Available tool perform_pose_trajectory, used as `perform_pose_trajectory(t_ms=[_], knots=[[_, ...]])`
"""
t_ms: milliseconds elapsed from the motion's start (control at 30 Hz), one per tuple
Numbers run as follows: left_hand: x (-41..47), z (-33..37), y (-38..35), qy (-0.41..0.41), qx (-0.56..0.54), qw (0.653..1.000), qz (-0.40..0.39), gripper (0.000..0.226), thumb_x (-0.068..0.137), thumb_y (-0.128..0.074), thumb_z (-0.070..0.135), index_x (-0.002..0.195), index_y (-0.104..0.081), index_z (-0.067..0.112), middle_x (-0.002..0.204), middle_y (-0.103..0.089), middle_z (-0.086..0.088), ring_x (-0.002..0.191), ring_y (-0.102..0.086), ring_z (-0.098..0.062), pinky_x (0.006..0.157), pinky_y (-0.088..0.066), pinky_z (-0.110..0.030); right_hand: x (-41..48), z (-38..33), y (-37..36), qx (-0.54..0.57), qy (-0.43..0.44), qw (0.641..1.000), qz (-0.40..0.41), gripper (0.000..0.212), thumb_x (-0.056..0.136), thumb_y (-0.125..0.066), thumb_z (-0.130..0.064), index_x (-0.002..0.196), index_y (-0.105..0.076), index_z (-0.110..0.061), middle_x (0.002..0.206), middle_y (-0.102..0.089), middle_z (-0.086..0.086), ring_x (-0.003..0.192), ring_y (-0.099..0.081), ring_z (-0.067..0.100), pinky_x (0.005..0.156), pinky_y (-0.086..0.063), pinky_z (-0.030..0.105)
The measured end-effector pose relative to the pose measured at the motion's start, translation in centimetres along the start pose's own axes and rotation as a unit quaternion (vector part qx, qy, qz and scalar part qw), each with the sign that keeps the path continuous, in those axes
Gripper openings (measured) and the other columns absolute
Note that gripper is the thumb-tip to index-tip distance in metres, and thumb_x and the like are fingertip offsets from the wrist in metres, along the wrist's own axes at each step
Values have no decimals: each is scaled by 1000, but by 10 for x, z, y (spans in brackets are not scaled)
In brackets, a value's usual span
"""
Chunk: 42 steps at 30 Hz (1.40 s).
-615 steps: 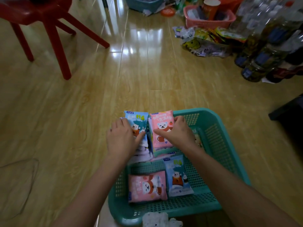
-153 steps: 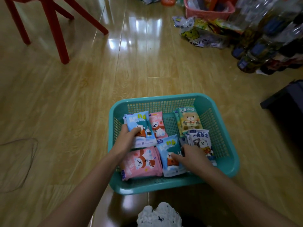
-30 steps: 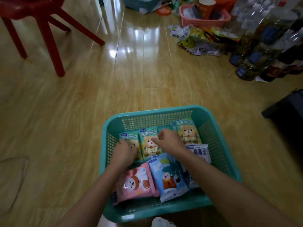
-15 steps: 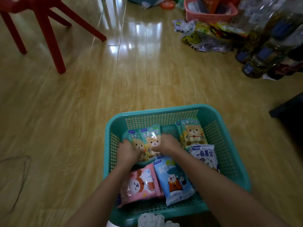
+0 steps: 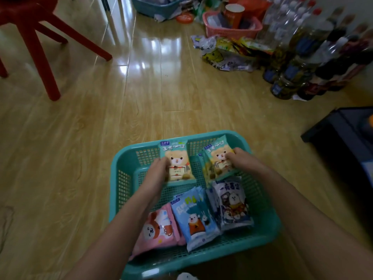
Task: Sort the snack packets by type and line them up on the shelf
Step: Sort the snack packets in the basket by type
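A teal plastic basket (image 5: 129, 158) sits on the wooden floor below me. My left hand (image 5: 157, 168) grips a green bear packet (image 5: 178, 158) held upright at the basket's far side. My right hand (image 5: 240, 160) grips a second stack of green bear packets (image 5: 217, 158) to its right. Near the front of the basket lie pink packets (image 5: 157, 229), light-blue packets (image 5: 193, 217) and grey-blue packets (image 5: 232, 205), side by side.
A red chair (image 5: 36, 37) stands at the far left. Bottles (image 5: 302, 57), a pink basket (image 5: 228, 29), a blue basket (image 5: 153, 7) and loose snack bags (image 5: 228, 55) crowd the far right. A dark box (image 5: 343, 138) sits right of the basket.
Both hands have moved apart, each lifting green bear packets upright toward the basket's far wall; half a second ago they were together over one green stack at the left.
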<state>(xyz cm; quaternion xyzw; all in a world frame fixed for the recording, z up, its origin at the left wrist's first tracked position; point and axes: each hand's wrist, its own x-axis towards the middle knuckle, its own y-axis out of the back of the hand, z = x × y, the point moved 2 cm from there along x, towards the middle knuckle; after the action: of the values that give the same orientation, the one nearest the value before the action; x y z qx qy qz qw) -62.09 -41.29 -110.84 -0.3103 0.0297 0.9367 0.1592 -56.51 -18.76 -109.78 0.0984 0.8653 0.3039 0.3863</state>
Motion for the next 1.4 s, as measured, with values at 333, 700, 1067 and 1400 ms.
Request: perform_pose_trajectory(t_ms=[333,700,1067,1400], knots=[[7,4,-74,-3,62,991,-116,7,93,-53,9,94,-50,3,83,-61,-10,65,-59,-15,54,-48,-20,-12,13,-3,-126,54,971,198,33,94,-47,-34,114,-56,-9,115,-54,6,102,-54,24,83,-48,39],[27,-5,-105,-119,302,946,-1,38,79,-72,33,60,-46,13,65,-59,-8,68,-63,-28,67,-53,-39,-33,58,14,-45,104,974,197,34,90,-55,-18,123,-49,-15,130,-38,5,125,-36,19,100,-36,29],[-41,21,31,-256,420,826,277,47,88,-58,41,114,-55,2,111,-59,-17,106,-53,-33,87,-43,-43,-48,96,7,198,41,979,36,54,91,-56,-18,141,-36,-17,130,-54,9,111,-57,25,91,-50,42],[-81,-92,105,130,-90,983,88,38,86,-54,13,117,-53,-10,71,-71,-20,52,-67,-30,52,-57,-42,-64,121,-13,375,-27,926,-38,53,93,-50,-11,142,-36,-21,126,-56,18,110,-58,37,83,-54,47]])
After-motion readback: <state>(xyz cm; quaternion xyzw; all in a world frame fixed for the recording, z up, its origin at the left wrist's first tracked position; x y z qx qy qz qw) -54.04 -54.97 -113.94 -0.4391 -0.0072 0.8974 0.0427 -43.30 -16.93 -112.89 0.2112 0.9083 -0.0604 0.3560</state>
